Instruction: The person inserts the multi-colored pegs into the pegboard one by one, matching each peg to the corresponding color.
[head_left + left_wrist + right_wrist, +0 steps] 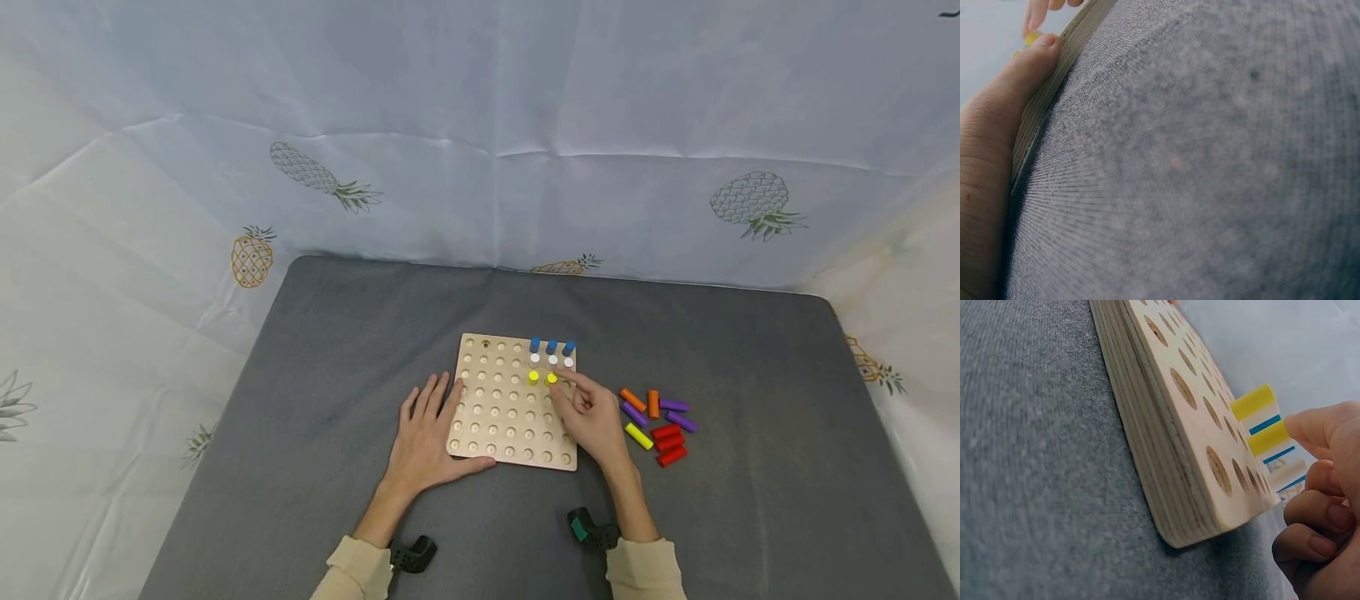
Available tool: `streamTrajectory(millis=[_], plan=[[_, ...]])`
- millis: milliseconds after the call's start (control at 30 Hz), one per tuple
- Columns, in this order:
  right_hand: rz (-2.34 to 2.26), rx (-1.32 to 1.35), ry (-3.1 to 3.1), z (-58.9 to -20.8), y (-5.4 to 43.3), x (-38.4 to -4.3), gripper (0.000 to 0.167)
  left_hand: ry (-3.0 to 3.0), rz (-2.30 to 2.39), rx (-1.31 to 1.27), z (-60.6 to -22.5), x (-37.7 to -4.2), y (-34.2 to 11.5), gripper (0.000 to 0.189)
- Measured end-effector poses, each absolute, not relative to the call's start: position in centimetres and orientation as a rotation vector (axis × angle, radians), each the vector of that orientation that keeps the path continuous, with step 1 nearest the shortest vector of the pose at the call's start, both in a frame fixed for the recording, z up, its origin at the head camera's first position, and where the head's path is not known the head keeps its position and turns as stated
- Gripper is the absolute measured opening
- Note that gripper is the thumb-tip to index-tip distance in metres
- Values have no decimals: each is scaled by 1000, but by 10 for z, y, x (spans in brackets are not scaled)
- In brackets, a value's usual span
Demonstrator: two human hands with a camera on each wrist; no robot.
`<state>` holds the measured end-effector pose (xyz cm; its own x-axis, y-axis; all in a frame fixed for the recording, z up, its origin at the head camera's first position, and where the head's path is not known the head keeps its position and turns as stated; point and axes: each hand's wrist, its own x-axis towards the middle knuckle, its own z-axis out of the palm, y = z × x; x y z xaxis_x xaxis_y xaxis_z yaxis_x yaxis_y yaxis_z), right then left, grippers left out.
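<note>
A square wooden pegboard [483,408] with rows of round holes lies on the grey cloth. My left hand [425,442] rests at its left side, fingers spread along that edge and thumb at the front-left edge. With thumb and index finger, my right hand [596,417] pinches a yellow peg [551,379] standing in the third row; the other fingers are curled. To its left stands a second yellow peg [533,378]. Behind them are three white pegs [535,361], then three blue pegs [552,347] in the back row.
Right of the board lie loose pegs: orange pegs [654,404], purple pegs [681,422], red pegs [669,443] and one yellow peg [639,436]. A grey cloth [750,467] covers the table. Behind it hangs a white curtain [480,100] with pineapple prints.
</note>
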<state>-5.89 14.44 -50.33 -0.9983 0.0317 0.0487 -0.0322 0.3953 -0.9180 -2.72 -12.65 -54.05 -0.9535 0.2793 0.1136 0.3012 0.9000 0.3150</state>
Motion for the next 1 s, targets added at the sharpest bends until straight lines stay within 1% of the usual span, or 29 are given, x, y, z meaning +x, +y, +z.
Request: streamTrajectory(millis=[333,567,1000], plan=[[1686,-13,-2540,-504,154,-53,24,-3004,-499,-462,-543,-27,-127,129],[1591,-37,-2561,-502,160,-47,22,-2997,-510,-468,-542,-28,-127,129],[1508,-72,-2567,-498,173,-31,25,-2987,-520,-476,-543,-28,-128,127]])
